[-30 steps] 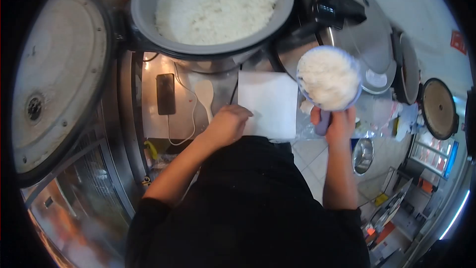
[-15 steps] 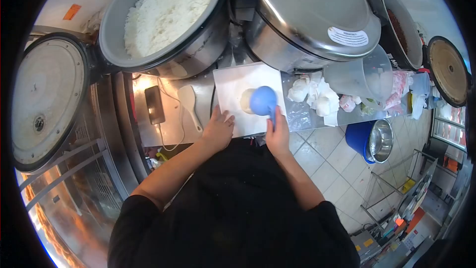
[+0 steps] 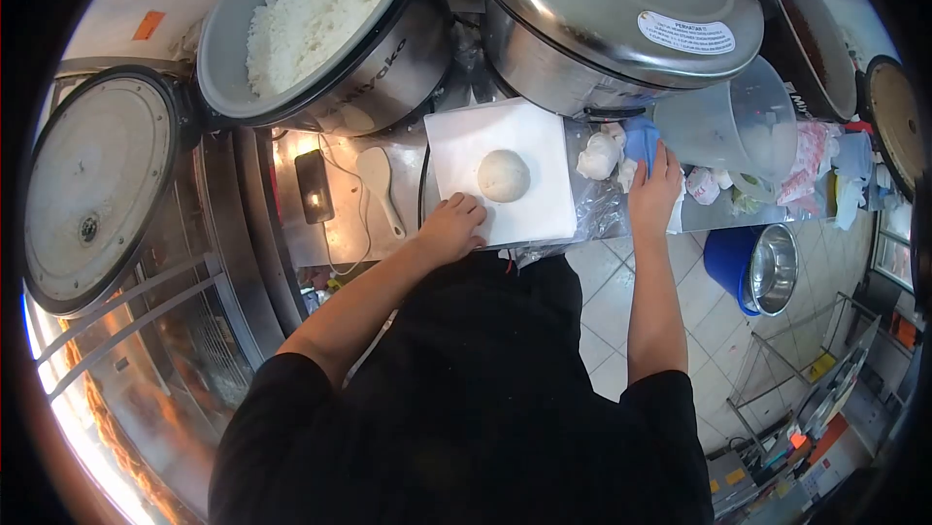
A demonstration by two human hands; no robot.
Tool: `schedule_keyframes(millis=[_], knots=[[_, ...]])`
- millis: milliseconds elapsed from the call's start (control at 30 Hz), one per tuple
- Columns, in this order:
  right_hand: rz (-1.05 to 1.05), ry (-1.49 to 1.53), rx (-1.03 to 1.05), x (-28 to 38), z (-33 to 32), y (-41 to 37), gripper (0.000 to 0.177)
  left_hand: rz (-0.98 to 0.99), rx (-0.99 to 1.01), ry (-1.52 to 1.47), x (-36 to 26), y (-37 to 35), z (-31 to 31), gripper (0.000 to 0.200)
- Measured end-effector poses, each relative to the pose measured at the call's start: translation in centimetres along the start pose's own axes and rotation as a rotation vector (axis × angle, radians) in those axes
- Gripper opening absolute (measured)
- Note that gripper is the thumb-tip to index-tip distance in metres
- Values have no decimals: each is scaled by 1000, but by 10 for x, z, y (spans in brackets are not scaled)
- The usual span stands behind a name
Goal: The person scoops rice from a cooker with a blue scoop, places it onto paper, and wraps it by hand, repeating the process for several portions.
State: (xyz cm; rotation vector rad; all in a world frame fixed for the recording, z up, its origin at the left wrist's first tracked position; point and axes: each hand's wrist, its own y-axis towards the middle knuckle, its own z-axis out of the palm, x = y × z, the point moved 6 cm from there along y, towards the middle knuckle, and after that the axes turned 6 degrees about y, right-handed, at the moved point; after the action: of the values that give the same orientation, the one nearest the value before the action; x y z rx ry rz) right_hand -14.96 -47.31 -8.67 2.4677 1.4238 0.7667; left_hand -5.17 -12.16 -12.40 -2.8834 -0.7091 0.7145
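Observation:
A rounded dome of white rice [image 3: 504, 176] sits on a stack of white paper sheets [image 3: 544, 214] on the metal counter. My left hand [image 3: 453, 227] lies on the lower left edge of the paper, its fingers loosely bent over the sheet and holding nothing. Off to the right, my right hand [image 3: 656, 187] grips a blue plastic scoop [image 3: 641, 139] among crumpled white bags; its fingers partly cover the scoop's handle. A white rice paddle [image 3: 375, 175] lies left of the paper.
An uncovered rice cooker [image 3: 218, 64] full of rice stands at back left, beside a closed steel cooker [image 3: 602, 20]. A phone [image 3: 314, 185] with a cable lies at left. A clear plastic tub [image 3: 699, 122] stands at right; a blue bucket [image 3: 730, 263] is on the floor.
My right hand has carried the blue scoop rightward off the paper to the bags beside the clear tub. The rice dome is now uncovered. My left hand stays at the paper's edge.

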Motion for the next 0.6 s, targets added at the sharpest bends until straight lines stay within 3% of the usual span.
schedule_keyframes(millis=[100, 167, 233, 267, 333, 367, 467, 533, 600], knots=[[-26, 82, -47, 45, -17, -16, 47, -20, 96, -70, 11, 9, 11, 23], [-120, 503, 416, 72, 21, -60, 50, -41, 92, -141, 15, 8, 11, 19], [-245, 491, 723, 126, 27, -81, 55, -86, 87, -339, 22, 11, 8, 11], [-245, 485, 735, 133, 27, -83, 55, -89, 87, -351, 21, 12, 2, 11], [-307, 475, 666, 143, 24, -80, 61, -193, -98, -360, 25, 12, -28, 9], [-296, 469, 556, 144, 20, -73, 50, -180, -148, -271, 25, 11, -36, 15], [-290, 530, 570, 109, 53, -83, 35, -32, -323, -73, 2, 2, -58, 23], [-327, 537, 566, 111, 42, -74, 28, 24, -298, 59, -2, -2, -47, 30], [-458, 544, 578, 121, 27, -73, 30, 135, -102, 79, 1, -10, -27, 25]])
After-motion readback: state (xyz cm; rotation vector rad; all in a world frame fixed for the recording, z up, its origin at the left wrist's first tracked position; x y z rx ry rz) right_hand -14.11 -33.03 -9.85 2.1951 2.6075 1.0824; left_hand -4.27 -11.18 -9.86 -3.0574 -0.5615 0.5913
